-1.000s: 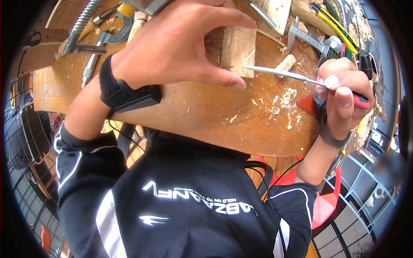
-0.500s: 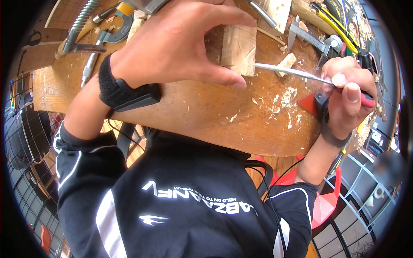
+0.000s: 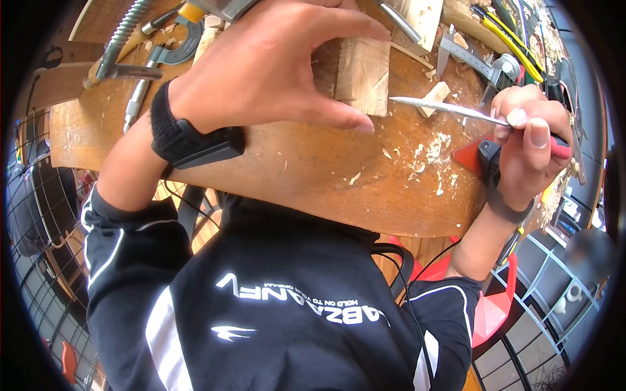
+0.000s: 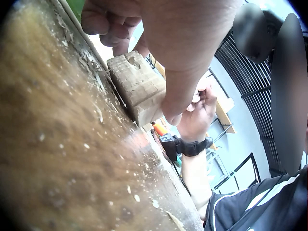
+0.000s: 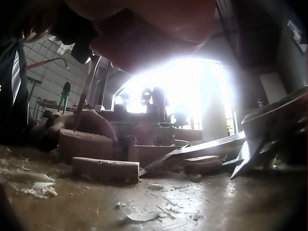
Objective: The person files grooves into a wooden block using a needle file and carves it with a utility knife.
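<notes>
A wooden block point(image 3: 363, 78) lies near the table edge. My left hand point(image 3: 261, 72) holds it between thumb and fingers; in the left wrist view the thumb lies along the near side of the block point(image 4: 137, 89), other fingers behind it. My right hand point(image 3: 531, 130) grips the red and black handle of a slim pointed metal tool point(image 3: 450, 109), thumb and fingertips pinching near the shank. In the head view the tip is at the block's right edge; whether it touches is unclear. The right wrist view shows the tool point(image 5: 85, 91) over the block point(image 5: 86, 146).
A small wood piece point(image 3: 435, 98) and shavings point(image 3: 438, 148) lie right of the block on the table point(image 3: 293, 163). Calipers point(image 3: 466, 57) and yellow-handled pliers point(image 3: 512, 45) are behind. A micrometer point(image 3: 179, 55) and a threaded metal clamp point(image 3: 130, 32) stand left.
My right hand has moved slightly right, drawing the tool's tip from over the block's face to its right edge. My left hand and the block have hardly moved.
</notes>
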Motion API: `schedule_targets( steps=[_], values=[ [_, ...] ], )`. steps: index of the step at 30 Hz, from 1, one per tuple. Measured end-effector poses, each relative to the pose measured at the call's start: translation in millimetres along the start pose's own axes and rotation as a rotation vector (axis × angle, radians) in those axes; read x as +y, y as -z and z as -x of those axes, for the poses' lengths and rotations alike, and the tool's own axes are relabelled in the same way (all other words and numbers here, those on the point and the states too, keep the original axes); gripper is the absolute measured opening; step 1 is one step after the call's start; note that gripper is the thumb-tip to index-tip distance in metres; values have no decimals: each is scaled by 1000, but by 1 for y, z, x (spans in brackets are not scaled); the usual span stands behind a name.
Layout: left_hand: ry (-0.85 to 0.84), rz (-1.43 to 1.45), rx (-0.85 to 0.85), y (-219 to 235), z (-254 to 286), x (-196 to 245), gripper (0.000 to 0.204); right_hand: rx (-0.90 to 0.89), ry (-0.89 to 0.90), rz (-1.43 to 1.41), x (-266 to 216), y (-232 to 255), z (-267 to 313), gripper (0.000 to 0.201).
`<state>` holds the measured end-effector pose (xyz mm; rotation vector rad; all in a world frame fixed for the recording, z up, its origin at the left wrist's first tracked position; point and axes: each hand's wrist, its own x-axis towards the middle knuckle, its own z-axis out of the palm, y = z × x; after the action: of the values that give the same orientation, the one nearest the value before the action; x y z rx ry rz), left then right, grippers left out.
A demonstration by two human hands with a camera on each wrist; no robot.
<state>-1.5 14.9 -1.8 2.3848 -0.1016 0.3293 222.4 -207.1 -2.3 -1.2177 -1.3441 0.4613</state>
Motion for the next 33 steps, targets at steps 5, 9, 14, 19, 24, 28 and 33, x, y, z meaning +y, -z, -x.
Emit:
schedule_targets(
  steps=[5, 9, 14, 19, 24, 28, 33],
  values=[
    [-24, -3, 38, -4, 1, -4, 81, -7, 40, -4, 3, -5, 1, 18],
    [25, -47, -38, 0, -3, -6, 81, -24, 29, -17, -1, -2, 0, 12],
    [37, -20, 10, -11, 2, -18, 80, -78, 12, 40, -3, 5, 1, 11],
    [104, -23, -27, 2, -2, 6, 78, -203, -115, 94, -2, 15, 1, 17],
    [14, 50, 70, -16, 5, -21, 76, -206, -275, 106, -6, 14, -1, 16],
    [94, 16, -8, 1, -1, 3, 75, -258, -275, 183, 0, 17, -1, 15],
    [91, 11, -9, 3, -1, 4, 74, -403, -301, 327, -5, 16, -7, 13]
  ],
)
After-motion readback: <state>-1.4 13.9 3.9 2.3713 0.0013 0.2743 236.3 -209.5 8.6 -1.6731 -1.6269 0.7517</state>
